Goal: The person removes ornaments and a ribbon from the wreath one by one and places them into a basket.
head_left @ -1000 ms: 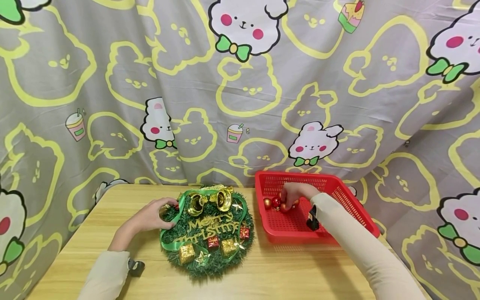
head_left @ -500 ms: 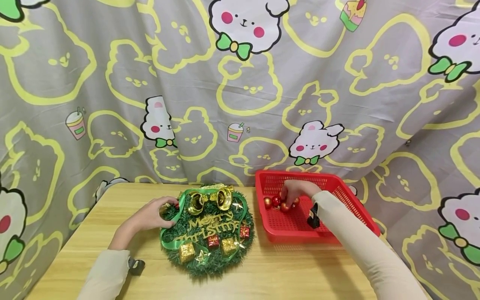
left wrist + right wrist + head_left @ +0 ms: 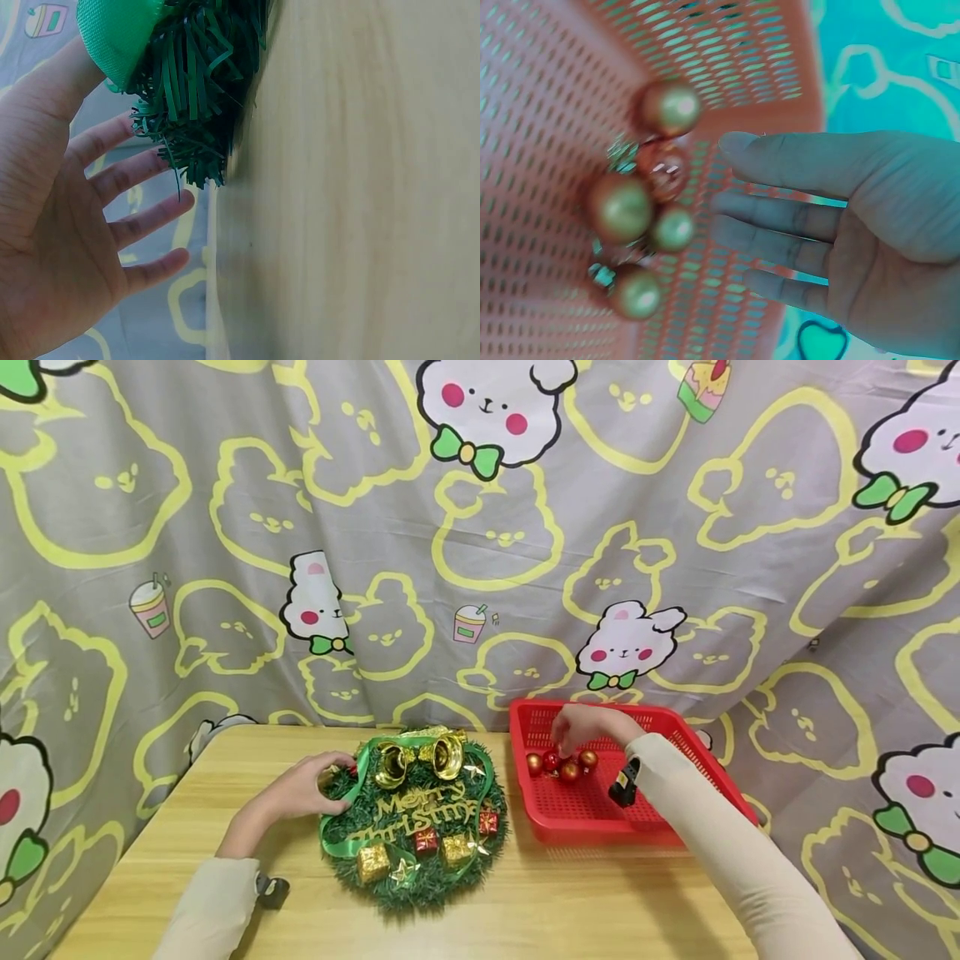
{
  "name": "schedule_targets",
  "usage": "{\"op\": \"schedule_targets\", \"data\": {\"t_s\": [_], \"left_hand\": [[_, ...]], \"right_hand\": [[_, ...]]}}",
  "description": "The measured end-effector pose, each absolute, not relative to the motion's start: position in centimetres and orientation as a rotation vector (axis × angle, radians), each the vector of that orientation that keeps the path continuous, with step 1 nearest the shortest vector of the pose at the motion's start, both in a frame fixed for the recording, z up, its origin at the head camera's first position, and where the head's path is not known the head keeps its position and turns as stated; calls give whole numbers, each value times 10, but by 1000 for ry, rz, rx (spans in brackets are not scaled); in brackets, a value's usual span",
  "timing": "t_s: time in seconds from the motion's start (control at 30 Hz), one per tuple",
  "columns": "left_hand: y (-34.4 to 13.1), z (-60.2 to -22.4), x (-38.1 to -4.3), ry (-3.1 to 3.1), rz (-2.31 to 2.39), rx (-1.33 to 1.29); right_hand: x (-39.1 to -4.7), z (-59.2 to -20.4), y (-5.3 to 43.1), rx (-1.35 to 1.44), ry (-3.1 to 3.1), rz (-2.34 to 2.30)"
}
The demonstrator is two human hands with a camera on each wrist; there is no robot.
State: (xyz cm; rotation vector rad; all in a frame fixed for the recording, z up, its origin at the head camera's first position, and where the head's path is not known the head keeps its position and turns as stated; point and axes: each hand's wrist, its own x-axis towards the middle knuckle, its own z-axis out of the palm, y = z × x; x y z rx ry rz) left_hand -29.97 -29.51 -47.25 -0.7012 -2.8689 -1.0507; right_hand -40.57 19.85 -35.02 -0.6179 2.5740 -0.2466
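A round green tinsel wreath [image 3: 416,893] lies on the table with gold bells [image 3: 447,757], "Merry Christmas" lettering, small gift boxes [image 3: 372,863] and a green ribbon [image 3: 116,37]. My left hand [image 3: 307,789] rests against its left edge. In the left wrist view its fingers are spread and nearly straight, with the thumb partly behind the ribbon. Several red and gold ball ornaments [image 3: 620,208] sit together in a red plastic basket [image 3: 600,837]. My right hand [image 3: 591,727] is over them inside the basket; the right wrist view shows extended fingers beside the balls, holding nothing.
The wooden table [image 3: 285,910] carries the wreath on the left and the basket on the right, with a narrow gap between them. Behind the table hangs a grey patterned curtain [image 3: 405,510]. The basket's walls stand around my right hand.
My right hand was down among the balls, its fingertips at a front ball. It has lifted slightly and shifted left, exposing more ornaments. The left hand and wreath stay put.
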Motion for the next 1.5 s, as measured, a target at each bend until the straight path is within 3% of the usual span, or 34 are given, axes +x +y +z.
{"op": "schedule_targets", "data": {"t_s": [0.27,0.63,1.5], "left_hand": [[-295,-472,-298,-2857,-1060,-713],[-296,-472,-298,-2859,-1078,-705],[-293,-470,-296,-2875,-1079,-671]], "right_hand": [[-408,-330,186,-853,2650,-341],[-401,-313,155,-965,2619,-617],[-400,-319,61,-1133,2529,-667]]}}
